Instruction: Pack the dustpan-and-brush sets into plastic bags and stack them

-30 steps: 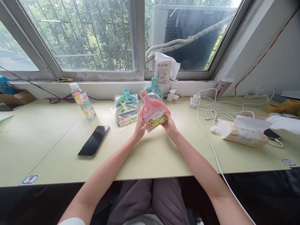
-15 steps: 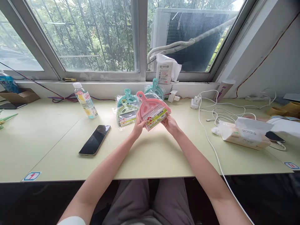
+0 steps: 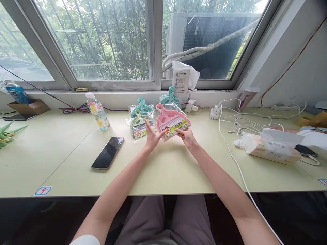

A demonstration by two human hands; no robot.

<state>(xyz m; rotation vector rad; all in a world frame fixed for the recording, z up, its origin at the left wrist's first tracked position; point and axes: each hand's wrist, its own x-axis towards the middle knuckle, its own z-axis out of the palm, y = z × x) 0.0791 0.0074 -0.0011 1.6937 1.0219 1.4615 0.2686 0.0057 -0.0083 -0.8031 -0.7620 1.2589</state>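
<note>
A pink dustpan and brush set (image 3: 170,119), with a yellow-green label across its bristles, is tilted up over the table. My right hand (image 3: 187,136) grips its lower right edge, thumb on the front. At the lower left corner is my left hand (image 3: 152,137), open with fingers spread; its thumb lies by the pink set, and whether it touches is hard to tell. Just behind those fingers lies a green dustpan set (image 3: 140,126) in clear wrapping. Teal dustpan sets stand behind it (image 3: 142,108) and behind the pink one (image 3: 170,97).
A drink bottle (image 3: 98,112) and a phone (image 3: 107,153) are to the left. On the right are a tissue pack (image 3: 272,146), tangled white cables (image 3: 245,124) and a charger (image 3: 216,111). A small white box (image 3: 181,80) sits on the window ledge.
My left hand has loosened from the pink set's left side and spread its fingers. My right hand still holds the set. The whole view has shifted slightly.
</note>
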